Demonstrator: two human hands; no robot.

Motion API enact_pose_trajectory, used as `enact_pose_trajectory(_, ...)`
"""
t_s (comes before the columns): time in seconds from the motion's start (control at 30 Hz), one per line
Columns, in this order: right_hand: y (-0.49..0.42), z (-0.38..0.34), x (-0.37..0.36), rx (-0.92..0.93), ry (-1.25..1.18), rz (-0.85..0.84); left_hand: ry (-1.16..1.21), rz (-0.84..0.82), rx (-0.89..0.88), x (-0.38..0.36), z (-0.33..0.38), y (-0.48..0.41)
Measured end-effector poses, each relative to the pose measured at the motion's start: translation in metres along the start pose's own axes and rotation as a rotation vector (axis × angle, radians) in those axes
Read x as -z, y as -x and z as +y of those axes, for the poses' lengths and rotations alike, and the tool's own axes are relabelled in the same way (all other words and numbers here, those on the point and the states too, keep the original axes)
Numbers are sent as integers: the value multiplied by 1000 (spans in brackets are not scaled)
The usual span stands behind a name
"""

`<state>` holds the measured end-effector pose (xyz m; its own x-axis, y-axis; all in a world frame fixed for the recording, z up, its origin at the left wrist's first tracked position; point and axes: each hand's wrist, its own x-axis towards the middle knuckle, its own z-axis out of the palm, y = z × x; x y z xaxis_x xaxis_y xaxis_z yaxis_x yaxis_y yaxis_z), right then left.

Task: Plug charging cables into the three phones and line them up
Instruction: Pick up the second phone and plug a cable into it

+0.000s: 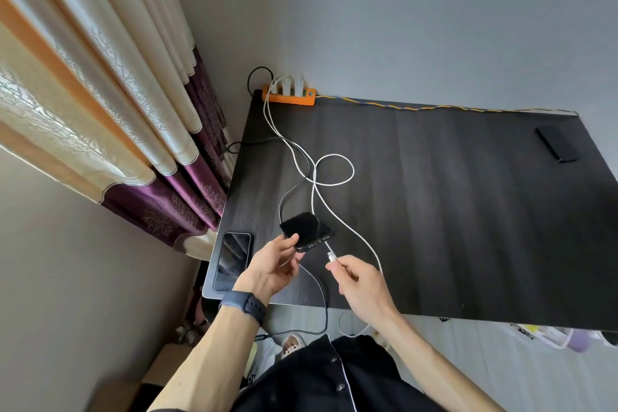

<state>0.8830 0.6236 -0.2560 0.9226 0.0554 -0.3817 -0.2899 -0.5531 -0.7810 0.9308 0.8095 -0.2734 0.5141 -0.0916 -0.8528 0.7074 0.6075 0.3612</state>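
Observation:
My left hand (274, 266) holds a black phone (306, 230) tilted above the dark table (451, 211), its port end facing me. My right hand (359, 281) pinches the plug end of a white cable (331, 256), a short gap from the phone's port. That white cable (334, 170) loops back across the table to an orange power strip (289, 97). A second phone (232, 261) lies flat, screen up, at the table's near left corner. A third dark phone (556, 144) lies at the far right. A dark cable (291, 194) runs beside the held phone.
White chargers sit in the power strip at the table's back left corner. A yellow-blue braided cord (434, 107) runs along the back edge against the wall. Curtains (117, 94) hang at the left. A dark cable (322, 304) drops over the front edge.

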Motion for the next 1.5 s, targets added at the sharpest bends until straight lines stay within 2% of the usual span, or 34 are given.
enact_pose_trajectory(0.17,5,0,-3,74,-90,24,31,-24,78,0,-6,-5)
enact_pose_trajectory(0.3,2,-2,-4,53,-153,97,34,-45,86,-2,-11,-3)
enact_pose_trajectory(0.9,2,-11,-3,-35,-60,107,5,-29,62,-5,-18,5)
enact_pose_trajectory(1.3,-1,-13,5,-132,-110,7,-147,-45,-133,-10,-14,12)
enact_pose_trajectory(1.5,-3,-10,5,-186,-204,12,-139,-50,-230,-13,-16,14)
